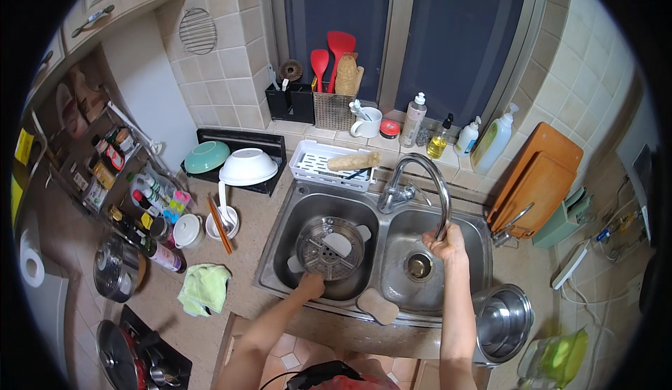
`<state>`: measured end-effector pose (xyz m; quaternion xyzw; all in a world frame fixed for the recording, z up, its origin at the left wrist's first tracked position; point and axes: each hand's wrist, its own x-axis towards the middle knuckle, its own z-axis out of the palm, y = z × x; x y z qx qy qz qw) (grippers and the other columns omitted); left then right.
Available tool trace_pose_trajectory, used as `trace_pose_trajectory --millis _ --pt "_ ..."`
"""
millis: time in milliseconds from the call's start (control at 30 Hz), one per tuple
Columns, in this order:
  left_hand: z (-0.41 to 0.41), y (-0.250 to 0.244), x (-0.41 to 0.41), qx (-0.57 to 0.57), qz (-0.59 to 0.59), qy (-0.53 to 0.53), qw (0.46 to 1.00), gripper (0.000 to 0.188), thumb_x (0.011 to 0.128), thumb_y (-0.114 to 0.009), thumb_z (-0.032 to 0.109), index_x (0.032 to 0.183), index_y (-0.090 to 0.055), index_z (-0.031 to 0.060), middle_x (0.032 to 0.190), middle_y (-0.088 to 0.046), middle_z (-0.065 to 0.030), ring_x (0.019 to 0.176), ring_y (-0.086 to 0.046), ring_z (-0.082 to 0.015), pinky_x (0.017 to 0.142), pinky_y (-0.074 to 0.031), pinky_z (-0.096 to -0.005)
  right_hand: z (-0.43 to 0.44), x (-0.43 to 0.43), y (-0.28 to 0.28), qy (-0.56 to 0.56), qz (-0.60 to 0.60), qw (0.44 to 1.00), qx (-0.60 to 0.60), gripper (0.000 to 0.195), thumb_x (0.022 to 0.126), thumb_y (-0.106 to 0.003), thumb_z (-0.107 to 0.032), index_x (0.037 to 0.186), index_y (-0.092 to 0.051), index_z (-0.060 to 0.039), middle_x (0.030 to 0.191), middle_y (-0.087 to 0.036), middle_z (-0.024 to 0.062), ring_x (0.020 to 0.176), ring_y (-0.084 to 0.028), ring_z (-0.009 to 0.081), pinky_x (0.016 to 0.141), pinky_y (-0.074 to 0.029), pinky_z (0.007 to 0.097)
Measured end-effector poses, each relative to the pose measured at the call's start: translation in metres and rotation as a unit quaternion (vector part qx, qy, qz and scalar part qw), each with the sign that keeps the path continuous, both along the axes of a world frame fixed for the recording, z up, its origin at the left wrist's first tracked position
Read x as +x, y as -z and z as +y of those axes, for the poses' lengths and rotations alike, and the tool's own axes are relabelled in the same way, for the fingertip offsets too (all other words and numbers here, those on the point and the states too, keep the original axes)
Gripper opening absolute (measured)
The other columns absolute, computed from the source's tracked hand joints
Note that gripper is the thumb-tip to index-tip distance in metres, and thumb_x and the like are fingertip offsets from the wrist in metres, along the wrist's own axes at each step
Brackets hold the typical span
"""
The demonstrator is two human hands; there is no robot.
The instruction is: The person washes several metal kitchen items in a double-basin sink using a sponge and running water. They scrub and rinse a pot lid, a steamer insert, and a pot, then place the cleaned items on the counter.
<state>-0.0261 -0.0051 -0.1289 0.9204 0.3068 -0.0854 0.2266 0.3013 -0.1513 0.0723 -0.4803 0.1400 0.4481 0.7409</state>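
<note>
A round stainless steel steamer insert (pixel 310 240) with a perforated bottom and white side handles lies in the left sink basin (pixel 362 190). A white half-round piece (pixel 337 244) rests inside it. My left hand (pixel 312 286) is curled at the insert's near rim; its fingertips are hidden, so its hold cannot be made out. My right hand (pixel 447 242) grips the end of the curved chrome faucet spout (pixel 438 177) over the right basin (pixel 404 227). Below that hand is the drain (pixel 419 266). A beige sponge (pixel 378 306) sits on the front edge between the basins.
A steel pot (pixel 502 322) stands right of the sink, with orange cutting boards (pixel 541 180) behind. Behind the left basin is a white drain rack (pixel 307 164) holding a loofah (pixel 354 161). A green cloth (pixel 205 289) and a white bowl (pixel 214 228) lie left.
</note>
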Motion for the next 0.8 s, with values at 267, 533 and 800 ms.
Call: trace_pose_trajectory --millis 267,533,800 --pt "0.028 -0.001 0.013 -0.164 0.016 0.085 0.983 0.026 0.078 -0.049 0.018 0.088 -0.062 -0.0017 0.087 -0.061 -0.0219 0.086 -0.057 -0.0373 0.079 -0.045 -0.0423 0.086 -0.139 -0.003 0.027 0.099 0.992 0.070 0.021 0.083 -0.042 -0.026 0.070 -0.039 -0.0098 0.066 -0.039 0.0066 0.066 -0.045 0.0192 0.059 -0.040 0.0319" --pt "0.093 0.047 0.047 -0.013 -0.066 -0.045 0.997 0.058 0.078 -0.050 0.018 0.130 -0.028 0.0015 0.125 -0.043 -0.0179 0.112 -0.044 -0.0339 0.096 -0.034 -0.0414 0.135 -0.166 0.012 0.028 0.065 0.992 0.108 0.025 0.084 -0.044 -0.025 0.076 -0.040 -0.0016 0.077 -0.040 0.0131 0.088 -0.045 0.0321 0.083 -0.041 0.0435" --pt "0.075 0.080 0.073 0.145 -0.026 -0.050 0.988 0.053 0.077 -0.049 0.017 0.128 -0.037 0.0071 0.110 -0.045 -0.0119 0.105 -0.041 -0.0261 0.091 -0.032 -0.0373 0.143 -0.162 0.029 0.035 0.110 0.986 0.121 0.039 0.084 -0.038 -0.019 0.099 -0.032 0.0173 0.122 -0.026 0.0347 0.118 -0.027 0.0468 0.099 -0.026 0.0532"
